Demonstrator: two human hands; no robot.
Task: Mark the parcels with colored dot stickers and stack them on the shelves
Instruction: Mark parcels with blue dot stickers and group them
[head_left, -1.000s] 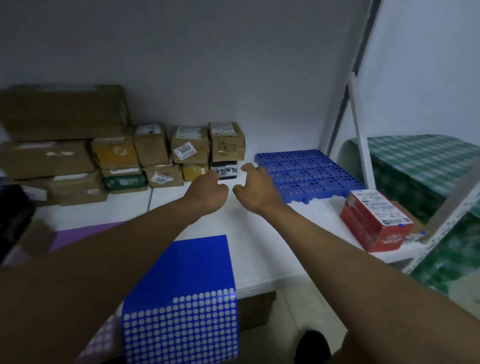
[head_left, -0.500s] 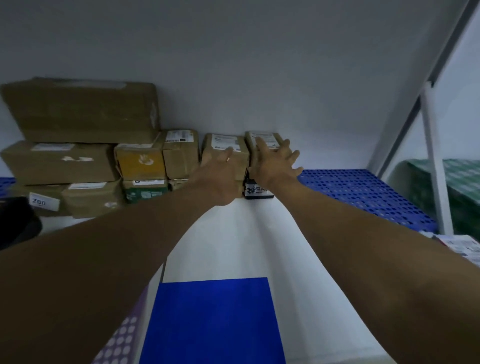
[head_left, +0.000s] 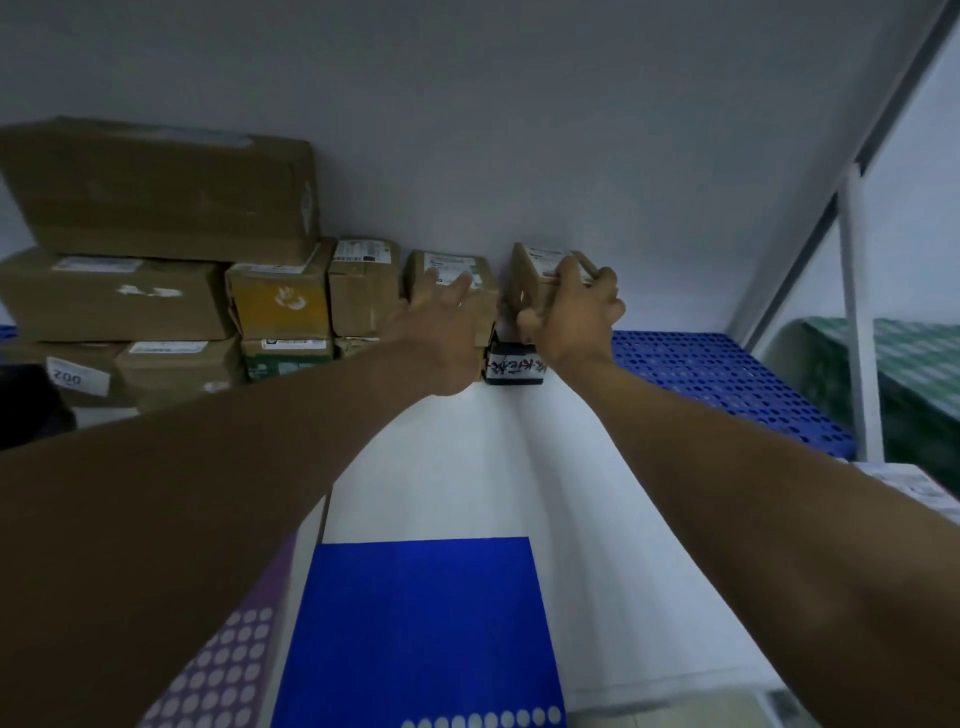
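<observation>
At far left, stacked cardboard parcels (head_left: 156, 192) run off the frame edge, one label (head_left: 78, 375) readable only upside down. The left hand (head_left: 441, 332) lies with straight fingers on a labelled brown parcel (head_left: 452, 275), hiding most of its front. Just beside it, the right hand (head_left: 576, 306) grips a tilted small parcel (head_left: 535, 270), fingers curled over its top, above a black box (head_left: 514, 369) with illegible writing. Purple (head_left: 228, 670) and blue (head_left: 426, 623) dot sticker sheets lie on the white shelf (head_left: 597, 493), cropped below. A blue perforated mat (head_left: 727, 374) sits to the right.
</observation>
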